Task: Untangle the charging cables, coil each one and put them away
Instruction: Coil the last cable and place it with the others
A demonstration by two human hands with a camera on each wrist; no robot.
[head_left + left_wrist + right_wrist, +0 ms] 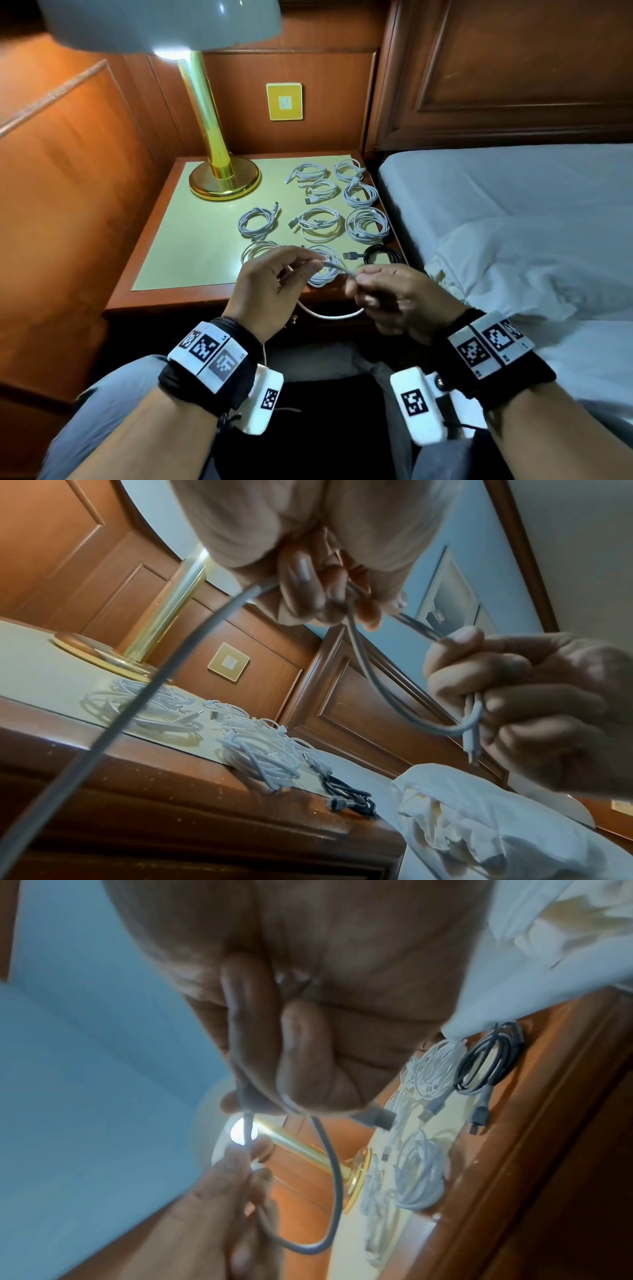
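Note:
A white charging cable (337,266) runs taut between my two hands above the front edge of the nightstand (191,246). My left hand (308,262) pinches it at the fingertips, and my right hand (359,279) grips it with curled fingers. A slack loop (329,314) sags below the hands. In the left wrist view the cable (373,683) curves from my left fingers (329,593) into my right hand (514,691), where one plug end shows. Several coiled white cables (320,222) lie in rows on the nightstand, and one coiled black cable (382,255) lies near its right edge.
A brass lamp (224,178) stands at the nightstand's back left, its shade overhead. A yellow wall switch (284,101) sits on the wood panelling behind. The bed (513,205) with rumpled white sheets adjoins the nightstand on the right. My knees are below the hands.

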